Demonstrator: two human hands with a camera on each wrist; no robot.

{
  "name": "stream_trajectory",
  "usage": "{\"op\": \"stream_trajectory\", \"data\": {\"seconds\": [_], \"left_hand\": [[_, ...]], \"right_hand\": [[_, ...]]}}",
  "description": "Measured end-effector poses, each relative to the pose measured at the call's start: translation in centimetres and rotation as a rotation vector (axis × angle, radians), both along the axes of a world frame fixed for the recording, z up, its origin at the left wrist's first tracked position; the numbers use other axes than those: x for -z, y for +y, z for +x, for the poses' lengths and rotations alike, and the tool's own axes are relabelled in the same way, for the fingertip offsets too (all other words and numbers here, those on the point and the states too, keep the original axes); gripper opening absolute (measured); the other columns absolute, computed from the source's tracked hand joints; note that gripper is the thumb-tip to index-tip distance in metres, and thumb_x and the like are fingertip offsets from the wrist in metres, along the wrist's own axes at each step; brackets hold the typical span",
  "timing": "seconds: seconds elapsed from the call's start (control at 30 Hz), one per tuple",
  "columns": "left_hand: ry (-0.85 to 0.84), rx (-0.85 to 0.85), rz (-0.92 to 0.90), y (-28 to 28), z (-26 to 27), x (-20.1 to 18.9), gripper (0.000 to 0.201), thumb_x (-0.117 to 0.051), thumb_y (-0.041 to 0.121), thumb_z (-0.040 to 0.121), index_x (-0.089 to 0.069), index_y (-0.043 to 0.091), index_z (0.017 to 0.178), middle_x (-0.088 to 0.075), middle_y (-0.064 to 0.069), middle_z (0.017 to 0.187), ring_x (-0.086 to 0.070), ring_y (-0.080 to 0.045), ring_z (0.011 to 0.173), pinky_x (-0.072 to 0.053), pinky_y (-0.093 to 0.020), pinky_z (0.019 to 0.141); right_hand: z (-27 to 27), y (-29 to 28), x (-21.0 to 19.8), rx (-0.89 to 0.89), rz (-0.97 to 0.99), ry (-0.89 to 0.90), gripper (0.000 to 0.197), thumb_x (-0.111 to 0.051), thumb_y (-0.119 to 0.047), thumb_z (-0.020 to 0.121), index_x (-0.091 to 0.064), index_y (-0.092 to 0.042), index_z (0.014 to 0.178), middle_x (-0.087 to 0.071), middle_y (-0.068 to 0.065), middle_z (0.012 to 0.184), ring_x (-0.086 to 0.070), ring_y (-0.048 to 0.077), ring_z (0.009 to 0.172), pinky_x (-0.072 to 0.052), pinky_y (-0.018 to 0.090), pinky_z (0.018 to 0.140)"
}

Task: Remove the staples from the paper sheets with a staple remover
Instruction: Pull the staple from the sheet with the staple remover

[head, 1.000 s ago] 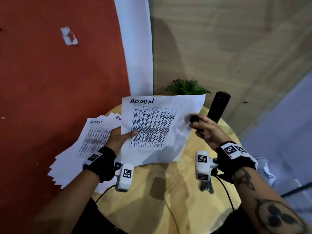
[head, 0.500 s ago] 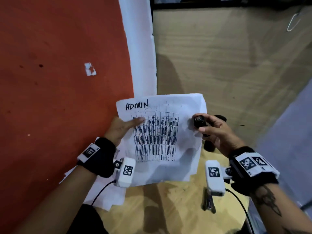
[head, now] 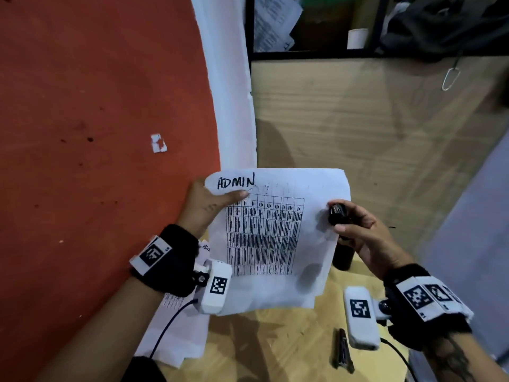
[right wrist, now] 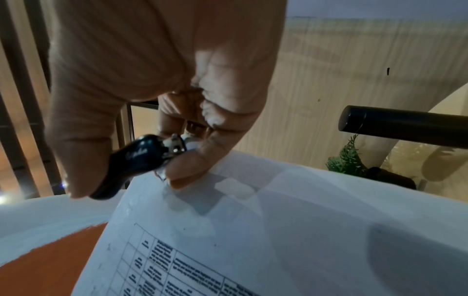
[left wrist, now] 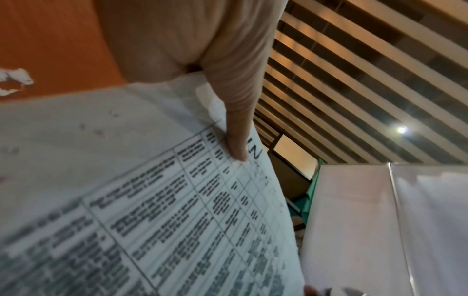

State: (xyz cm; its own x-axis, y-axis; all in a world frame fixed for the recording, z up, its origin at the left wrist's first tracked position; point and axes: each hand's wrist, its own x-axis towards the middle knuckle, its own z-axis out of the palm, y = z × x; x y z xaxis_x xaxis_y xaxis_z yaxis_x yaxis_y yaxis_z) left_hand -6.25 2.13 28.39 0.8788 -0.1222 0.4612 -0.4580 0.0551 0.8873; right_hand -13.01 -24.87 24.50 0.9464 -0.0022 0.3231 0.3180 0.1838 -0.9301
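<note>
While the left hand (head: 205, 205) pinches the paper sheets (head: 275, 238) near the top-left corner, thumb on front, they're lifted above the table (head: 275, 343). Right hand (head: 360, 232) grips the black staple remover (head: 338, 214) btwn thumb & fingers at the sheets' top-right edge.

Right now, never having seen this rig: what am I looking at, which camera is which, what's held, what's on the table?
No robot: a person wearing a head camera and one camera on each wrist. The head view looks down at both hands. The left hand holds up paper sheets headed ADMIN, thumb on top; the left wrist view shows that thumb. The right hand pinches a black staple remover at the sheets' edge, closest in the right wrist view. On the round wooden table lie more sheets and a dark metal tool.
</note>
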Motion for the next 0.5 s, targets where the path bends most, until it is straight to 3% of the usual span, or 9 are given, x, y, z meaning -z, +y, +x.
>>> {"op": "stream_trajectory", "data": {"seconds": [0.13, 0.23, 0.3, 0.4, 0.5], "left_hand": [[-0.028, 0.041, -0.017, -0.4, -0.9, -0.3, 0.019, -0.071, -0.004, 0.075, -0.067, 0.009, 0.089, -0.074, 0.006, 0.078, -0.069, -0.008, 0.076, -0.053, -0.018, 0.071], [-0.031, 0.058, -0.021, -0.9, -1.2, -0.6, 0.025, -0.070, -0.006, 0.075, -0.065, 0.000, 0.099, -0.072, -0.014, 0.097, -0.069, -0.023, 0.091, -0.056, -0.029, 0.082], [-0.026, 0.050, -0.031, -1.1, -1.1, -0.7, 0.023, -0.070, -0.008, 0.075, -0.065, 0.000, 0.097, -0.069, -0.021, 0.101, -0.067, -0.031, 0.095, -0.055, -0.036, 0.087], [-0.044, 0.022, -0.054, -1.4, -0.9, -0.9, 0.023, -0.071, -0.007, 0.075, -0.064, -0.004, 0.097, -0.068, -0.020, 0.097, -0.066, -0.027, 0.089, -0.055, -0.034, 0.083], [-0.054, -0.011, -0.077, -1.5, -0.7, -1.1, 0.030, -0.071, -0.007, 0.075, -0.060, -0.010, 0.104, -0.067, -0.021, 0.099, -0.065, -0.027, 0.090, -0.055, -0.030, 0.082]], "right_hand": [[-0.6, 0.2, 0.4, 0.008, 0.020, 0.009, 0.071, -0.091, -0.047, 0.020, -0.074, -0.031, 0.088, -0.069, -0.013, 0.088, -0.061, -0.001, 0.073, -0.046, 0.012, 0.057], [-0.6, 0.4, 0.7, 0.018, -0.004, 0.023, 0.072, -0.091, -0.048, 0.022, -0.074, -0.030, 0.090, -0.069, -0.011, 0.092, -0.061, 0.002, 0.078, -0.047, 0.017, 0.062], [-0.6, 0.6, 0.6, 0.025, 0.000, 0.017, 0.074, -0.092, -0.047, 0.022, -0.074, -0.026, 0.090, -0.070, -0.010, 0.091, -0.062, 0.002, 0.075, -0.047, 0.016, 0.060], [-0.6, 0.8, 0.2, 0.076, 0.021, 0.002, 0.084, -0.091, -0.048, 0.019, -0.068, -0.020, 0.094, -0.070, -0.012, 0.085, -0.062, -0.001, 0.070, -0.044, 0.011, 0.051], [-0.7, 0.7, 0.0, 0.092, 0.003, 0.000, 0.088, -0.090, -0.050, 0.021, -0.064, -0.019, 0.099, -0.070, -0.014, 0.083, -0.063, -0.002, 0.071, -0.045, 0.011, 0.052]]}}
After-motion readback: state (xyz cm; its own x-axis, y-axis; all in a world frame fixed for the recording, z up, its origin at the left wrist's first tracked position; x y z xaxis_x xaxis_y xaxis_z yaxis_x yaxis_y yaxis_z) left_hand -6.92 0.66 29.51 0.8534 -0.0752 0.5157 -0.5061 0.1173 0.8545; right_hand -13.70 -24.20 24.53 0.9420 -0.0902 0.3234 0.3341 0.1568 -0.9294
